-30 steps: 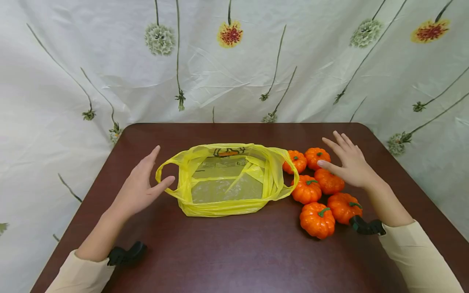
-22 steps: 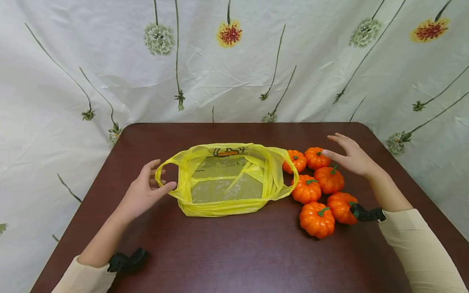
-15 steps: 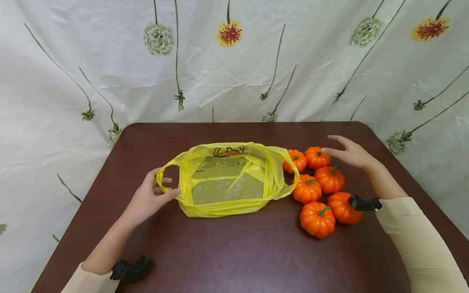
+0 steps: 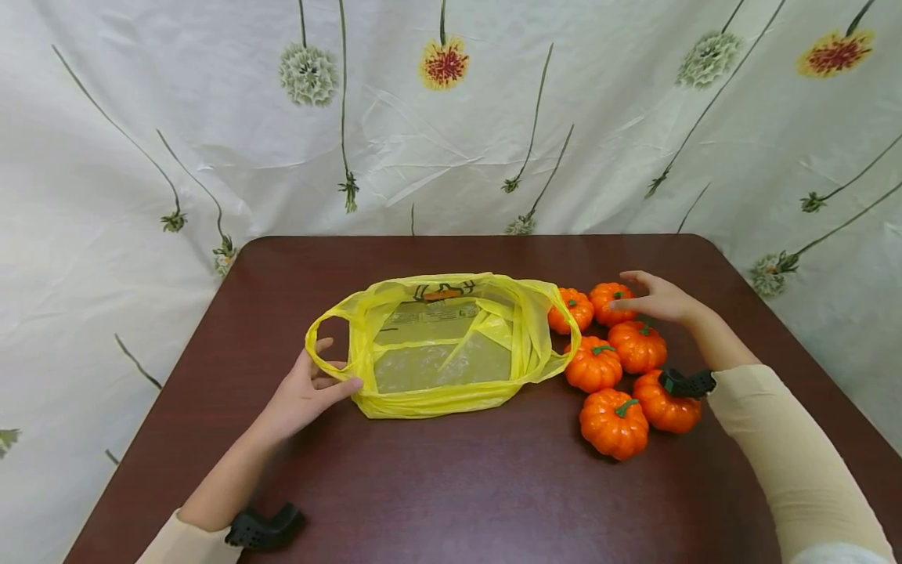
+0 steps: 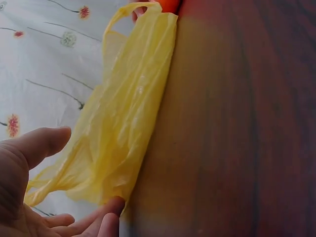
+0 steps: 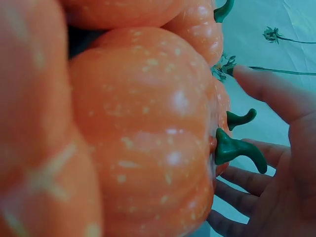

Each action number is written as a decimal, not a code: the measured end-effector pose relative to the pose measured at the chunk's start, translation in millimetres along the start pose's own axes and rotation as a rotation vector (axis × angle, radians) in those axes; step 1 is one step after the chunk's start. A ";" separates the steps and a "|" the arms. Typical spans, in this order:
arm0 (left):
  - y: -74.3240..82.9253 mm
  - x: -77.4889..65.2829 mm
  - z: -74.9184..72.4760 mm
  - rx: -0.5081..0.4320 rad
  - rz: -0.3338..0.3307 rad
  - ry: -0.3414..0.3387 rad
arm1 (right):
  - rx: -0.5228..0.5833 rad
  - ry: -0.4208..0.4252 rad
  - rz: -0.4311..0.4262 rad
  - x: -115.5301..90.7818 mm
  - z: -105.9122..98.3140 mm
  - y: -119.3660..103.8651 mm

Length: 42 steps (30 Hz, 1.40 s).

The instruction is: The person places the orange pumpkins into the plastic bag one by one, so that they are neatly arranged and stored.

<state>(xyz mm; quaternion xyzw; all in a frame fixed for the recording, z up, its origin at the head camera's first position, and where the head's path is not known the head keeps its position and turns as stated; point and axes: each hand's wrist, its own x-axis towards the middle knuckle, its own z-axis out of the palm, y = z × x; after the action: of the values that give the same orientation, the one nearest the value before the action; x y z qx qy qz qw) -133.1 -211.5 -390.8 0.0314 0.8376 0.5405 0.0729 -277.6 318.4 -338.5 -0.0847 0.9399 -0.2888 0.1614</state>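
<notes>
A yellow plastic bag (image 4: 430, 401) stands on the table with its mouth spread wide and its two handles out to the sides. My left hand (image 4: 301, 398) is at the left handle, fingers behind the loop and thumb at the bag's near corner; the left wrist view shows thumb and fingers well apart. Orange toy pumpkins (image 4: 615, 423) with green stems, several of them, sit grouped to the right of the bag. Over the rear right pumpkin (image 4: 604, 294) reaches my right hand (image 4: 661, 301), its thumb overlapping that pumpkin and its fingers extended.
The dark red-brown table (image 4: 451, 501) has rounded back corners. Behind it hangs a white cloth (image 4: 268, 125) printed with flowers. A black camera mount (image 4: 266, 529) is strapped to the left wrist, another mount (image 4: 687, 384) to the right, above the front pumpkins.
My left hand has moved right and nearer, reaching the bag's left handle. The right hand has lowered toward the rear right pumpkin, its fingers less spread. Bag and pumpkins stay in place.
</notes>
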 end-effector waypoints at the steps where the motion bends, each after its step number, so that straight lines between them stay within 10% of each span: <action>1: -1.2 0.3 1.0 -0.003 0.004 -0.005 | 0.008 -0.002 -0.001 0.4 0.7 -0.2; 22: -5.5 3.5 8.7 0.125 0.004 0.191 | -0.068 -0.020 -0.025 5.9 9.4 3.5; 42: -4.7 1.9 6.5 0.063 -0.006 0.181 | -0.090 0.102 0.034 2.3 8.9 -2.1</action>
<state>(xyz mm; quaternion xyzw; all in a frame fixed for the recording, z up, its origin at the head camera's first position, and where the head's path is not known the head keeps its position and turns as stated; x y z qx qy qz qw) -133.8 -207.3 -397.8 -0.0180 0.8575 0.5142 -0.0025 -276.4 311.5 -344.8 -0.0611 0.9602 -0.2473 0.1142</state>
